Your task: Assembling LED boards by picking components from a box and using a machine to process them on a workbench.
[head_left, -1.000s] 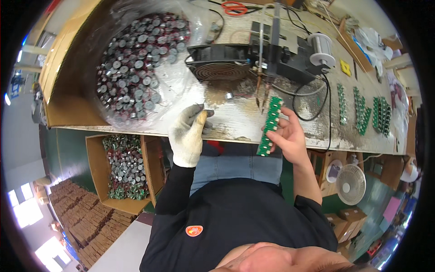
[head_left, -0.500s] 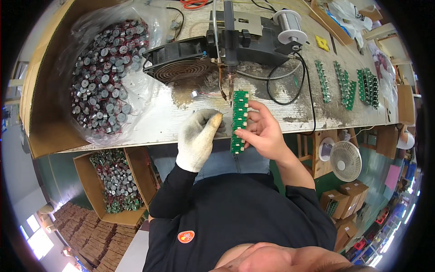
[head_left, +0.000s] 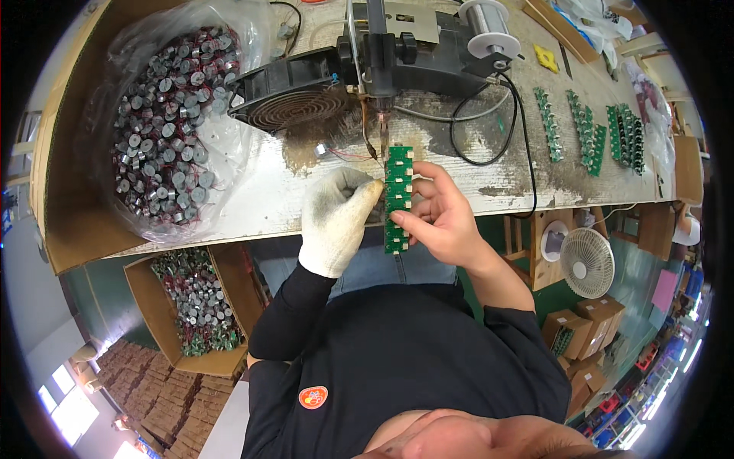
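The green circuit board (head_left: 397, 200) hides the right hand's (head_left: 443, 222) fingertips; its tiny components are unreadable.

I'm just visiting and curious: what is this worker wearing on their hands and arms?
The left hand wears a grubby white knit work glove; the right hand is bare. The left arm has a long black sleeve, while the right sleeve ends short of the forearm.

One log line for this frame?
left hand: gloved, touching circuit board strip | right hand: holding strip | strip top under soldering tip
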The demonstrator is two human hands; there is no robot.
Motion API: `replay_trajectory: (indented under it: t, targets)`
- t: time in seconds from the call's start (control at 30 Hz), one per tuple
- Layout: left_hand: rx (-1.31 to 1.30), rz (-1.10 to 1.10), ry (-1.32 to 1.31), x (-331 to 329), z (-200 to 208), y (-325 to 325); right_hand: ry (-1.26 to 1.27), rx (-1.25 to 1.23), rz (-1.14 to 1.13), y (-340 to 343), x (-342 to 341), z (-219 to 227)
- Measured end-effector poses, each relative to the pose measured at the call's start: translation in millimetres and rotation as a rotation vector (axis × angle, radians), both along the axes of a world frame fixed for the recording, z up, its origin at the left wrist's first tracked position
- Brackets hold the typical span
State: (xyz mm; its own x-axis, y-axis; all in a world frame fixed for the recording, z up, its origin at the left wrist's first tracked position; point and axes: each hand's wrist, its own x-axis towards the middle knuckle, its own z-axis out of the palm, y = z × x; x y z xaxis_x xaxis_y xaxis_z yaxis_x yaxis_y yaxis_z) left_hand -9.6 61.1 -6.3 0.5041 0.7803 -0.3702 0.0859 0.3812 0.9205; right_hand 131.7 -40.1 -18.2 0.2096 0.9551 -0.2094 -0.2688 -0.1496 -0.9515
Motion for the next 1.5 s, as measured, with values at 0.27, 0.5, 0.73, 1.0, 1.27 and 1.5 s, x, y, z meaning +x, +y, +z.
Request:
replay_trajectory:
  t: [0.27,0.5,0.73,1.0,1.27,1.5]
  targets:
    - [0.061,0.021,0.022,0,-5,2,-0.023,0.008,0.010,2,1,-2]
    - [0.041,0.039,0.022,1,-1,2,-0.037,0.025,-0.019,4,-1,1]
    - [0.092,-0.011,0.145,-3,-5,0,-0.067,-0.021,0.038,2,-1,-4]
    - [0.068,0.010,0.094,-2,-1,-1,-0.039,-0.020,0.000,2,-4,-4]
    - [0.010,0.037,0.005,-2,0,-4,-0.003,-0.013,-0.018,-1,-5,-1]
    - [0.001,0.046,-0.023,-1,3,-2,0.000,0.019,-0.010,-1,-7,0]
